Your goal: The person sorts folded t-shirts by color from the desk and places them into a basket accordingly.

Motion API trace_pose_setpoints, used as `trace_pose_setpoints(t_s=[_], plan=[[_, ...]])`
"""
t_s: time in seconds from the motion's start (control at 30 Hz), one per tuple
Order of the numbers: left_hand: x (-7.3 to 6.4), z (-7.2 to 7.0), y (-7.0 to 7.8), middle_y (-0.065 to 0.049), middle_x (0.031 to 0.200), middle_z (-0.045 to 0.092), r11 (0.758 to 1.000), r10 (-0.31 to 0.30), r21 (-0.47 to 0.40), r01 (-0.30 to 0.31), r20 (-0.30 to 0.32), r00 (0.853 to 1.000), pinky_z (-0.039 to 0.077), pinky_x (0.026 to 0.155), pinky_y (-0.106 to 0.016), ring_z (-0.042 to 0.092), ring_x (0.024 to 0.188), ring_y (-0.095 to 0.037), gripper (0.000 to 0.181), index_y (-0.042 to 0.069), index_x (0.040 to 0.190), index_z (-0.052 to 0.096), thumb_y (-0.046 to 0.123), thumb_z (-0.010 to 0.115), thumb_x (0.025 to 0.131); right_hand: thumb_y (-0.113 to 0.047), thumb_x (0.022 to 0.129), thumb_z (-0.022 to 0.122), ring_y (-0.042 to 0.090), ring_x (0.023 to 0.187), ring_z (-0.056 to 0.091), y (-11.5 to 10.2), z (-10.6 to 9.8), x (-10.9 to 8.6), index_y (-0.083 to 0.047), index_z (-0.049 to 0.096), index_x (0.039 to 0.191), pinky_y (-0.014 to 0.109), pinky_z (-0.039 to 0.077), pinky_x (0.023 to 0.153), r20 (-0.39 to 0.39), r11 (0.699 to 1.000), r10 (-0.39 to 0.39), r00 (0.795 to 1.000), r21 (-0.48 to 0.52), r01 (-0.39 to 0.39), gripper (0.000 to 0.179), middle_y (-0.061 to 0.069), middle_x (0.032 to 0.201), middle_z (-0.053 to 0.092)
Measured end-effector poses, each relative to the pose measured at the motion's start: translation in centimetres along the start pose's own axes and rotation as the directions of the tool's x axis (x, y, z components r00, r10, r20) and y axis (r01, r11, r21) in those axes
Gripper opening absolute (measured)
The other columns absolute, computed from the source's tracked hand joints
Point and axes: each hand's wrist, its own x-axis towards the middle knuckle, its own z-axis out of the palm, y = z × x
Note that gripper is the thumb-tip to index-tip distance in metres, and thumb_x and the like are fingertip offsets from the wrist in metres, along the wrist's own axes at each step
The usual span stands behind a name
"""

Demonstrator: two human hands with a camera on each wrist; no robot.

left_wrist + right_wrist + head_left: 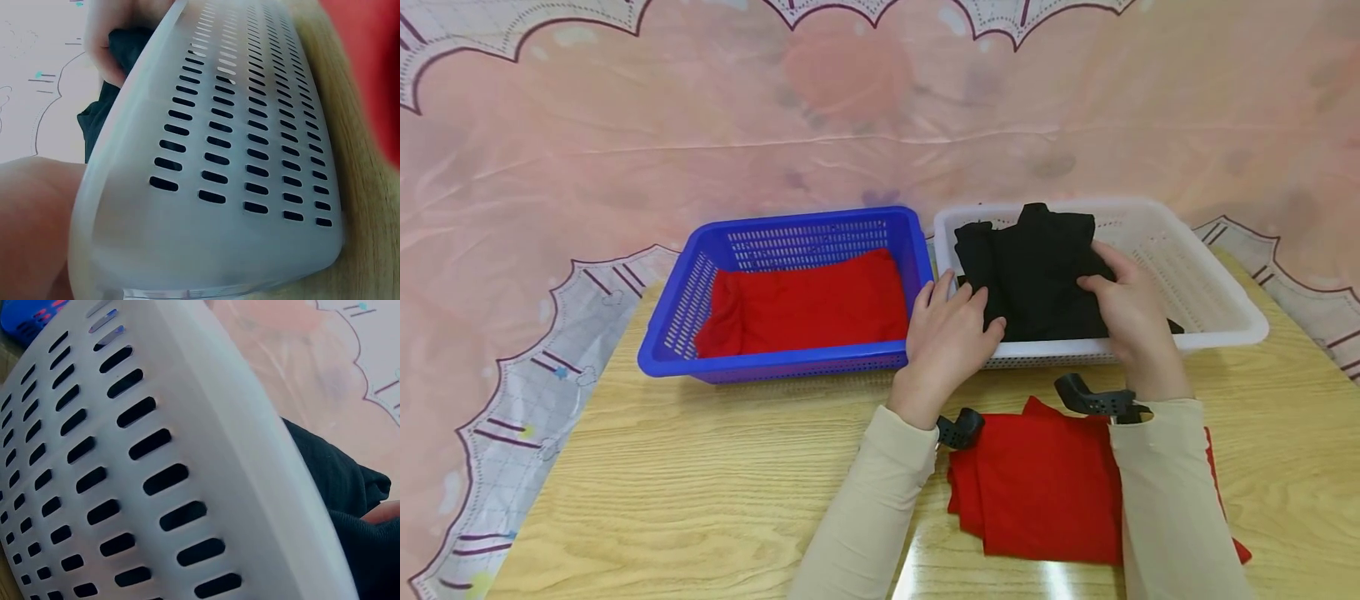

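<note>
A folded black garment (1045, 271) lies in the white basket (1217, 337), its upper edge rising to the back rim in the head view. My right hand (1131, 304) grips the garment's right edge, thumb on top and fingers behind. At the basket's front left corner, my left hand (951, 321) lies over the rim with fingers spread, fingertips beside the garment's left edge. From the left wrist, the slotted side of the basket (237, 144) fills the view, with black cloth (103, 109) above its rim. The right wrist view also shows the black cloth (337, 469) past the rim.
Left of the white basket stands a blue basket (775, 363) with folded red cloth (812, 304) inside. Another folded red garment (1045, 492) lies on the wooden table (700, 475) in front, partly under the right forearm. A patterned pink sheet (700, 142) hangs behind.
</note>
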Motion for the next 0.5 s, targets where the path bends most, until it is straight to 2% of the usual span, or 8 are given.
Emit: trace_pose_setpoints(t_s=[0.5], plan=[[0.11, 0.0, 0.08, 0.004, 0.134, 0.043, 0.999, 0.011, 0.037, -0.011, 0.0, 1.0, 0.01, 0.106, -0.043, 0.015, 0.132, -0.022, 0.05, 0.023, 0.131, 0.047, 0.049, 0.034, 0.09, -0.011, 0.093, 0.041, 0.026, 0.133, 0.013, -0.04, 0.27, 0.41, -0.017, 0.025, 0.142, 0.049, 0.014, 0.105, -0.018, 0.985, -0.008, 1.0, -0.172, 0.005, 0.052, 0.007, 0.146, 0.019]])
